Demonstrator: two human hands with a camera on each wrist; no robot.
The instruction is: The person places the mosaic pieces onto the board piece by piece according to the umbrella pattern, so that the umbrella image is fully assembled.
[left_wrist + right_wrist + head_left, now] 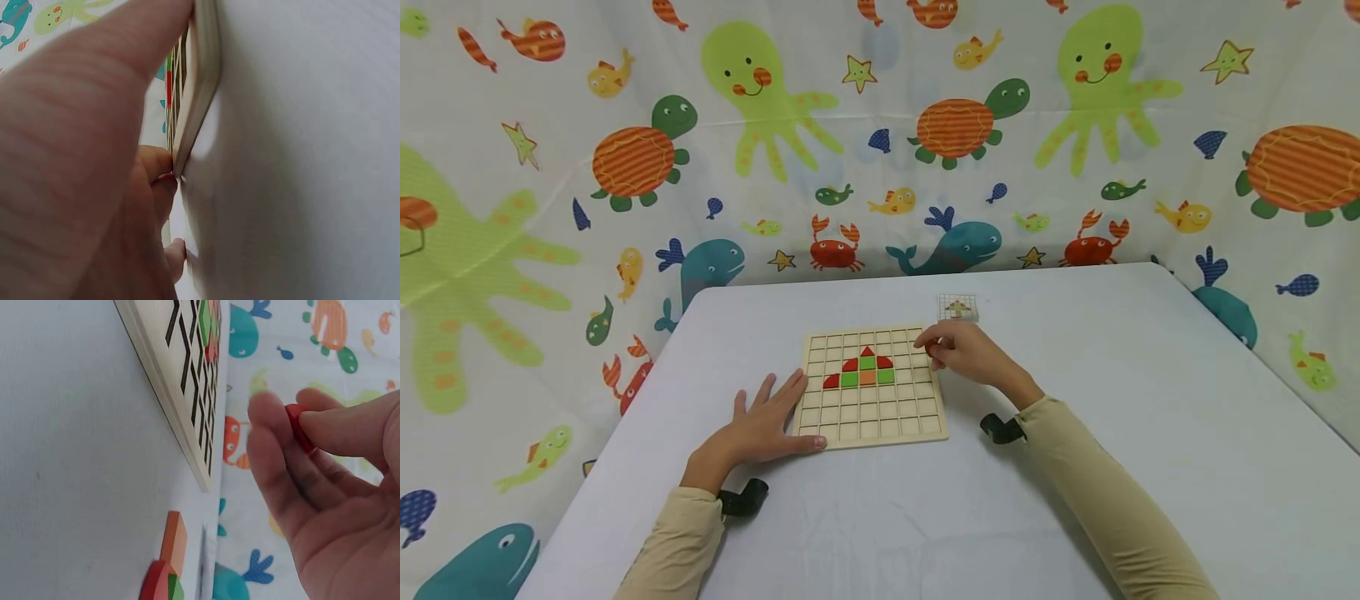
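Note:
A square wooden grid board [850, 412] lies flat on the table. Red, green and orange blocks fill several of its squares; the green block [849, 380] is among them. My left hand [763, 429] rests at the board's left edge, fingers spread, thumb along the near-left corner. Above the board's right edge, my right hand [962, 350] pinches a small red block [300, 428] between thumb and fingers, clear of the board. Its exact shape is partly covered by the fingers.
Behind the right hand lies a small card [957, 307] showing a coloured pattern on a grid. Beside the board, the right wrist view shows a loose orange block [174, 544], a red block [155, 582] and a green one [175, 589]. A sea-animal cloth [880, 100] hangs behind the white table.

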